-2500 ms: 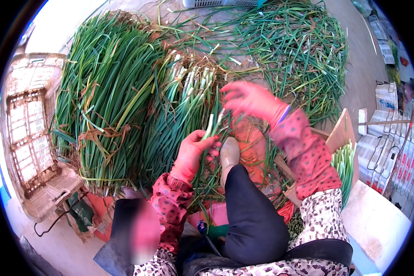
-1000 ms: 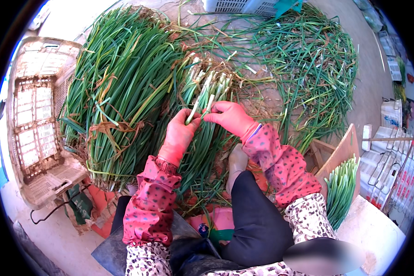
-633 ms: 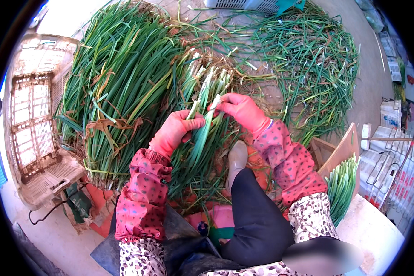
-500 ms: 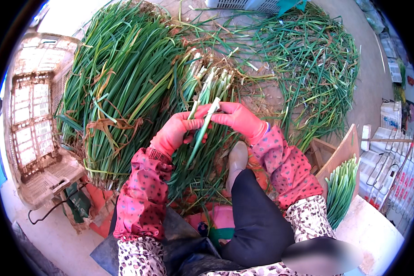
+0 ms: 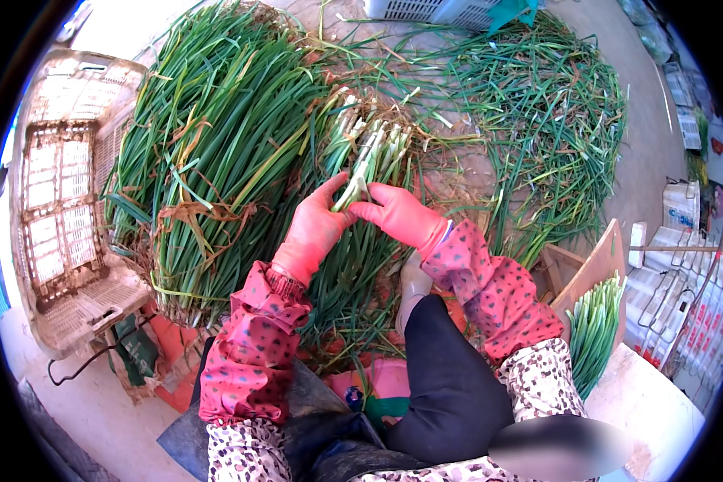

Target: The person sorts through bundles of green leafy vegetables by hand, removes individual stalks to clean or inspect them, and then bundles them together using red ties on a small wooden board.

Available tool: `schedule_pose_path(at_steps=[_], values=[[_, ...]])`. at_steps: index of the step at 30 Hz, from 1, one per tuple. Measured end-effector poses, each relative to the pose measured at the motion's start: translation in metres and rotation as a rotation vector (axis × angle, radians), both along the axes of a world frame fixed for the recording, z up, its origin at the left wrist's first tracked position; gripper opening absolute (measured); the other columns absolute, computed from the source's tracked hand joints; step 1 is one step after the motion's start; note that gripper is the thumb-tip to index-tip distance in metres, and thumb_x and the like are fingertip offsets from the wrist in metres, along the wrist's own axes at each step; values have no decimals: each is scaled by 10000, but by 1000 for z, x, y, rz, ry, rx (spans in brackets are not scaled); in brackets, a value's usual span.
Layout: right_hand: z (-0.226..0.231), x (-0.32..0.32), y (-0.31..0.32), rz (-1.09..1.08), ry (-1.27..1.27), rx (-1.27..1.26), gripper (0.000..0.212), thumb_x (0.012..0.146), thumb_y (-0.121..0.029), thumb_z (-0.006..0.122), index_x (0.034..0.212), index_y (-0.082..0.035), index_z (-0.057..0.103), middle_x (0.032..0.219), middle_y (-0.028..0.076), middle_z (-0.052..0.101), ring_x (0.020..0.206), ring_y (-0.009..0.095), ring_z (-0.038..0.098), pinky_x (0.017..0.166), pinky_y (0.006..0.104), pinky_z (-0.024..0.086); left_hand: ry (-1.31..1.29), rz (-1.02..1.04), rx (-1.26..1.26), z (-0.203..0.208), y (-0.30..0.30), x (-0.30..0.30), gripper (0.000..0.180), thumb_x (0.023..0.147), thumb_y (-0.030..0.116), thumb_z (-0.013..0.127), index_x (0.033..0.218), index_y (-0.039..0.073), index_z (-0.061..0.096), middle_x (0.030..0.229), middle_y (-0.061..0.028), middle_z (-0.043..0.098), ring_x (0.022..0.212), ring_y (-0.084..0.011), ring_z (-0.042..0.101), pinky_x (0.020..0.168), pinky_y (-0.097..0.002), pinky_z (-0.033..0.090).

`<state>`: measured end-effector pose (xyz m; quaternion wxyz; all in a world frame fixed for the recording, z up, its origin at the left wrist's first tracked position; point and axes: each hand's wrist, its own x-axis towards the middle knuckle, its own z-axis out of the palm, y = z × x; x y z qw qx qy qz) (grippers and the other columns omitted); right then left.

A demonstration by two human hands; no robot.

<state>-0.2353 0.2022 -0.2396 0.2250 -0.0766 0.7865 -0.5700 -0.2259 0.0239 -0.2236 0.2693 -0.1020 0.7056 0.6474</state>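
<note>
While the left hand (image 5: pixel 309 230) grips green stalks (image 5: pixel 355 189) over the smaller pile (image 5: pixel 394 145), the right hand (image 5: pixel 403 217) touches them, whether pinching I cannot tell; the left hand hides their lower parts, and the top edge cuts off a crate (image 5: pixel 430 10).

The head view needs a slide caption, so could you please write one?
Pink-gloved left hand and right hand meet at pale stalks beside a green pile.
</note>
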Motion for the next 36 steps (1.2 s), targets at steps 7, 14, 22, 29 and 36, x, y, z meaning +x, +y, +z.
schedule_pose_path(at_steps=[7,14,22,29,36], values=[[-3,-5,14,159,171,228,221,893,-234,589,871,-17,622,753,102,654,757,196,651,672,344,485,265,-321,-596,29,-5,-10,388,808,115,653,1175,1,594,802,-20,662,630,-135,586,628,-298,495],[9,-25,53,-210,-305,-229,262,960,-203,490,825,2,583,780,89,677,694,155,618,695,288,492,-295,-214,138,44,-41,-11,206,859,118,597,1025,5,646,758,-31,623,636,-104,575,612,-227,455],[-22,-36,98,-602,-264,29,257,971,-244,462,891,-9,529,787,116,653,567,168,605,501,268,488,-21,260,252,54,-137,19,239,846,160,557,1014,-9,572,1103,-197,618,837,-266,657,769,-399,555],[-2,-28,56,-654,-289,-234,251,968,-228,467,872,-1,512,796,136,661,532,182,596,507,287,478,-196,91,202,73,-14,3,376,882,230,558,1202,33,560,755,-15,610,577,-81,531,521,-204,406],[25,-25,26,-611,-338,-345,278,965,-255,473,884,-11,580,799,102,660,593,155,596,550,283,476,-322,-86,145,13,76,16,334,755,194,754,1014,14,644,840,-13,658,653,-69,559,597,-240,462]])
